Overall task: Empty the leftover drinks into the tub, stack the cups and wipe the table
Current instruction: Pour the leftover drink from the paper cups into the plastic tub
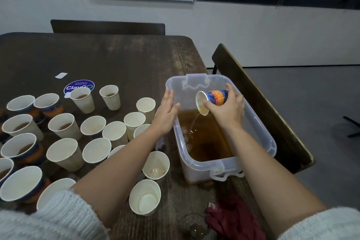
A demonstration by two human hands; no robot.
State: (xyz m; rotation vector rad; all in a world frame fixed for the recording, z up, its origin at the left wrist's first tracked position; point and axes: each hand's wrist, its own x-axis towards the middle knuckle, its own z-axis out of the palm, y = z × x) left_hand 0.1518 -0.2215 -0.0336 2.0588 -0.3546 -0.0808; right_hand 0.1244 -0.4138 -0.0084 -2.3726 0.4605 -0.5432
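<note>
My right hand [227,111] grips a blue and orange patterned paper cup [212,100], tipped on its side over the clear plastic tub [272,142]. A thin stream of brown drink runs from the cup into the brown liquid in the tub. My left hand [165,113] is flat with straight fingers against the tub's left wall and holds nothing. Several paper cups [65,154] stand on the dark wooden table [116,60] to the left, some with brown drink in them, some looking empty.
A dark red cloth [233,218] lies crumpled at the table's near edge, with a wet patch [192,226] beside it. A round blue sticker [78,86] and a white label [61,75] are on the tabletop. Chairs [259,103] stand at the right and far sides.
</note>
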